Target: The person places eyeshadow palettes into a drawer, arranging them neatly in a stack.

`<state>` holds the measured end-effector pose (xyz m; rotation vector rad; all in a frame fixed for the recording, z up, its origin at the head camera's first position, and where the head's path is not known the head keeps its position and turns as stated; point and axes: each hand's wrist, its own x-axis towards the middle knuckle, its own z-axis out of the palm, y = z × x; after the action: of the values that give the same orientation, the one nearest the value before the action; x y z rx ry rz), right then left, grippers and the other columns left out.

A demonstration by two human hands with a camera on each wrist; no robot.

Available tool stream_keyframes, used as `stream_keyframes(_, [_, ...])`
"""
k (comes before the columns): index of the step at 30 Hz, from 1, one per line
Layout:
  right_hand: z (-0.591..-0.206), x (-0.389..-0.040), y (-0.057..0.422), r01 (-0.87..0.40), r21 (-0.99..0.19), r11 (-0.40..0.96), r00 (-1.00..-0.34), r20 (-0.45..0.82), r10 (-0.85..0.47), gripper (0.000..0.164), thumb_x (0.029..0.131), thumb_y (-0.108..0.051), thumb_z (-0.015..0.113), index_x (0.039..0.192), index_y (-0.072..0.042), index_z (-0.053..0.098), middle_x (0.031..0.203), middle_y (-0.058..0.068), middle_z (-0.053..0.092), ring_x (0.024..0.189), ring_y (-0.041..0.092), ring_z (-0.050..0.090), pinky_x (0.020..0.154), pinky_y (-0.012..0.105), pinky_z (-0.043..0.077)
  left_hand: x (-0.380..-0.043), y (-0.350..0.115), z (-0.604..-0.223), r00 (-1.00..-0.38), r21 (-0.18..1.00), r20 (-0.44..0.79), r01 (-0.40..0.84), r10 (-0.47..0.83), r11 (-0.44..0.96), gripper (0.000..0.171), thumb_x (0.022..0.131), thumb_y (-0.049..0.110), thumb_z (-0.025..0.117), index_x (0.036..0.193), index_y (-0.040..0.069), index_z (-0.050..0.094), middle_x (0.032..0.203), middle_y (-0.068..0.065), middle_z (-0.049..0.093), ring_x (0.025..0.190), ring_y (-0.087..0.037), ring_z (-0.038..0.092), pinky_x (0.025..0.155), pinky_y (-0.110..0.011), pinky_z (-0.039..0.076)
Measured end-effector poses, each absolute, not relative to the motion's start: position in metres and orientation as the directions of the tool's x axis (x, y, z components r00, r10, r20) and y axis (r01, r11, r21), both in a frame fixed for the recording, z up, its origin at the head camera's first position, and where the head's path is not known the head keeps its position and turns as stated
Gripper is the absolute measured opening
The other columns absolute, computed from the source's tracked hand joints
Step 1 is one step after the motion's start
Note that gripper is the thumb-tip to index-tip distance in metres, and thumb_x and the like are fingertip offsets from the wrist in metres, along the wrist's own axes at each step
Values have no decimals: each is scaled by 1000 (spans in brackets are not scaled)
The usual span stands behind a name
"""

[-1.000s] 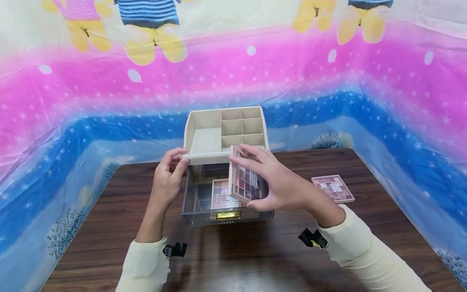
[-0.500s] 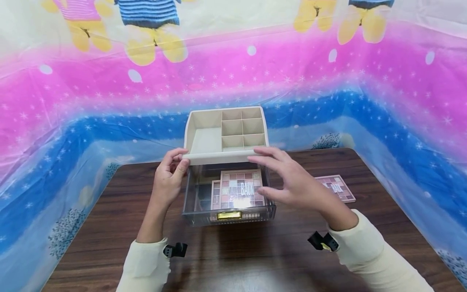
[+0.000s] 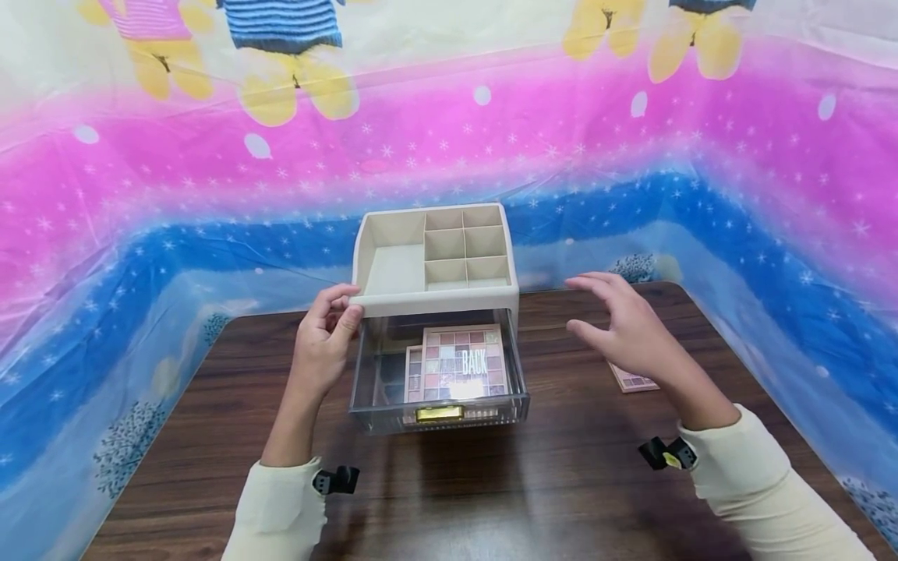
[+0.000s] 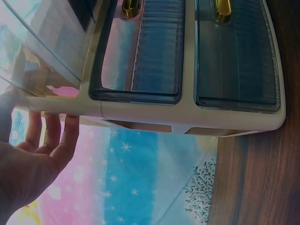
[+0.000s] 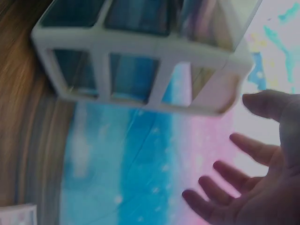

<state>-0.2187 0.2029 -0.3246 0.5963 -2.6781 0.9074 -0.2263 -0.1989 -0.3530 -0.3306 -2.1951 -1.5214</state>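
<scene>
A cream drawer organizer (image 3: 435, 301) stands on the table, its clear top drawer (image 3: 389, 421) pulled out. In that drawer lies an eyeshadow palette (image 3: 449, 347) lettered "BACK", overlapping another palette (image 3: 414, 378) beneath it. My left hand (image 3: 324, 339) grips the organizer's upper front left corner; the left wrist view has its fingers behind the side frame. My right hand (image 3: 627, 331) hovers right of the organizer, holding nothing, its fingers spread in the right wrist view. Partly hidden below this hand is a further palette (image 3: 634, 382) on the table.
The organizer's top tray has one large compartment (image 3: 396, 269) and several small ones (image 3: 466, 243). Two lower drawers (image 4: 140, 61) are closed in the left wrist view. A printed curtain (image 3: 449, 148) surrounds the back and sides of the brown wooden table (image 3: 449, 499).
My right hand has laid the "BACK" palette in the drawer, let go, and moved right, over the palette on the table. The left hand has stayed on the organizer's corner.
</scene>
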Motion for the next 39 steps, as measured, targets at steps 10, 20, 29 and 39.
stream_keyframes(10, [-360, -254, 245, -124, -459, 880, -992, 47, -115, 71, 96, -32, 65, 151, 4, 39, 151, 39, 33, 141, 58, 27, 110, 73, 26, -227, -199, -353, -871, 824, 489, 441, -54, 355, 31, 105, 14, 57, 135, 7, 58, 102, -4, 56, 80, -10, 56, 71, -21, 51])
stream_keyframes(20, [-402, -285, 269, 131, -351, 927, -976, -212, 57, 91, 95, -45, 66, 155, 9, 23, 148, 50, 19, 131, 71, 22, 99, 79, 33, -227, -202, -354, -871, 824, 487, 438, -55, 358, 31, 105, 15, 57, 135, 8, 58, 104, -8, 58, 81, -10, 56, 72, -22, 52])
stream_keyframes(29, [-429, -297, 280, 227, -253, 940, -919, -376, 121, 106, 91, -50, 71, 156, 11, 14, 144, 52, 18, 129, 72, 22, 101, 79, 33, -229, -199, -353, -870, 822, 491, 446, -44, 353, 31, 104, 14, 58, 134, 8, 58, 104, -9, 58, 79, -10, 56, 72, -21, 51])
stream_keyframes(39, [-437, -304, 280, 196, -231, 953, -908, -409, 88, 105, 88, -41, 74, 154, 13, 13, 137, 53, 28, 124, 71, 30, 98, 72, 40, -228, -201, -353, -877, 827, 478, 430, -50, 363, 31, 105, 16, 57, 135, 8, 58, 105, -11, 59, 79, -12, 57, 73, -22, 52])
